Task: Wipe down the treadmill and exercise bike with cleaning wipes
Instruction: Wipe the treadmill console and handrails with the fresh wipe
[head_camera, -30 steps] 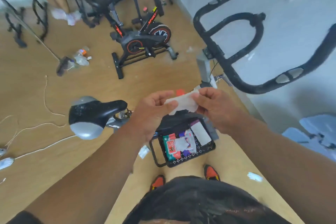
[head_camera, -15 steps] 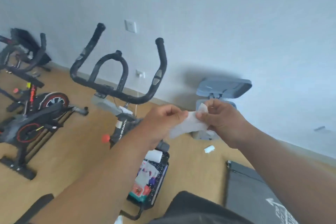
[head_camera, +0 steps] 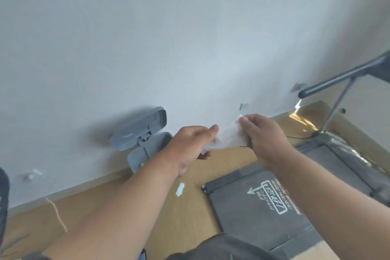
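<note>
**Wipe spread between both hands, treadmill not yet touched**

You hold a white cleaning wipe point(head_camera: 229, 136) stretched between your two hands at the centre of the frame, in front of the pale wall. Your left hand point(head_camera: 190, 145) pinches its lower left edge with thumb and curled fingers; your right hand point(head_camera: 263, 135) pinches the upper right corner the same way. Neither hand rests on any machine.

The treadmill point(head_camera: 274, 202) lies in the lower right of the frame, its dark deck with white printed markings flat on the wooden floor point(head_camera: 190, 213), and its handrail point(head_camera: 341, 78) slants across the right edge. A grey bin with its lid up point(head_camera: 143, 139) stands against the wall left of centre, behind your left forearm. A small white scrap point(head_camera: 180, 189) lies on the floor between the bin and the deck. No exercise bike can be identified here; only a dark curved shape cuts the far left edge.

The step in hand looks like opening the wipe out before use. The next move probably calls for gathering it into one hand and carrying it down and right to the nearest treadmill surface, the handrail or the deck, pressing flat enough to keep the thin sheet from bunching.
</note>
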